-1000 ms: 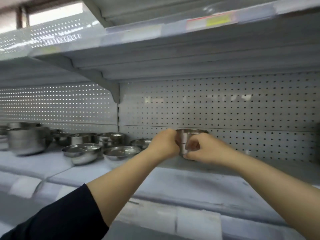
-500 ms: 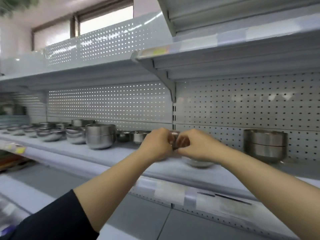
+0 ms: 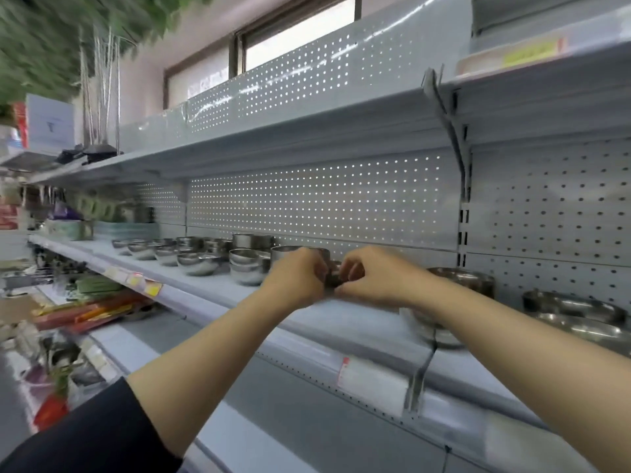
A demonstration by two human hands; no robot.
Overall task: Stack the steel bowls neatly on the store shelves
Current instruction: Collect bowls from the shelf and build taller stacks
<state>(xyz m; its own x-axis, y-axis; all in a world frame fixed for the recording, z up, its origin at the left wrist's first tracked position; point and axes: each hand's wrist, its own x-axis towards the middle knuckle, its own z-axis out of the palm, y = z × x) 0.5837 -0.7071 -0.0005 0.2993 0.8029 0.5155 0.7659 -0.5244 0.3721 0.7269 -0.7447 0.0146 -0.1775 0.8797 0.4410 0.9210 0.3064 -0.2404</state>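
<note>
My left hand [image 3: 296, 279] and my right hand [image 3: 368, 279] grip a small steel bowl [image 3: 334, 278] between them, held in front of the grey shelf [image 3: 211, 290]; the fingers hide most of it. Behind my left hand stands a taller steel bowl [image 3: 290, 252]. Left of it sits a stack of two round bowls [image 3: 246, 268], then a wide bowl [image 3: 198, 262] and several more along the shelf. To the right, behind my right forearm, stand a stacked bowl [image 3: 474, 279] and shallow wide bowls [image 3: 577, 307].
A perforated back panel [image 3: 324, 199] closes the shelf, and an upper shelf [image 3: 307, 131] overhangs it. Price labels [image 3: 372, 377] run along the front edge. Packaged goods [image 3: 88, 308] fill the lower shelf at the left. A bracket [image 3: 457, 138] divides the bays.
The view has swung left along the shelf, bringing more bowls at the left into sight. Both hands still hold the small bowl and now sit in front of the tall bowl.
</note>
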